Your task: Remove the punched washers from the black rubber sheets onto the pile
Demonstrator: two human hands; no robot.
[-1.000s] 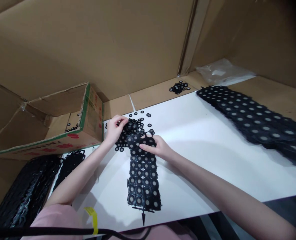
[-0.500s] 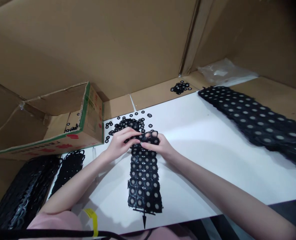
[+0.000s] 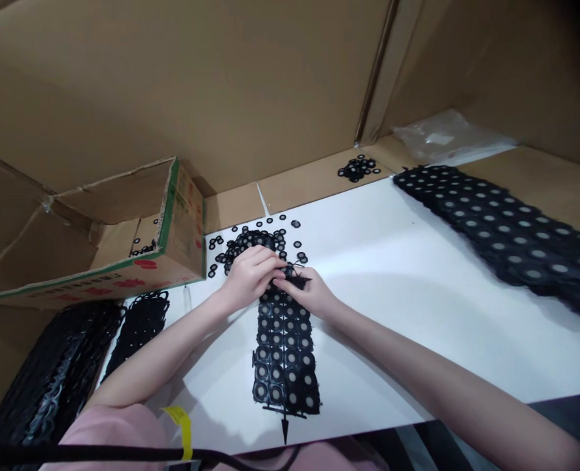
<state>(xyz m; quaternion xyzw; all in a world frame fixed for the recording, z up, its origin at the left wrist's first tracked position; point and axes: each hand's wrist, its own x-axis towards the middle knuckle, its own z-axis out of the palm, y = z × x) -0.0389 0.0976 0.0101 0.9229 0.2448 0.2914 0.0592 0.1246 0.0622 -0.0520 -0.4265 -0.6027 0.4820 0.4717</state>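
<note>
A narrow black rubber sheet (image 3: pixel 284 356) moulded with rows of rings lies lengthwise before me on the white board, a pointed tab at its near end. My right hand (image 3: pixel 312 291) is closed on its raised far end, thumb on top; a dark flap with ragged strands shows there. My left hand (image 3: pixel 255 271) is closed in a pinch against the same end, fingertips meeting the right thumb. Whatever is between the left fingers is hidden. Just beyond the left hand is a pile of small loose black rings (image 3: pixel 250 241), several scattered around it.
An open cardboard box (image 3: pixel 186 222) with some rings inside stands left. Black sheets (image 3: pixel 39 373) lie below it. A smaller ring heap (image 3: pixel 358 168) sits at the back, a long stack of ring sheets (image 3: pixel 500 229) at right, a clear plastic bag (image 3: pixel 446 134) behind. Cardboard walls surround the board.
The left fingers have closed in tighter toward the right thumb. The sheet's far end has been bent, and its ringed face there has given way to a dark, stringy edge.
</note>
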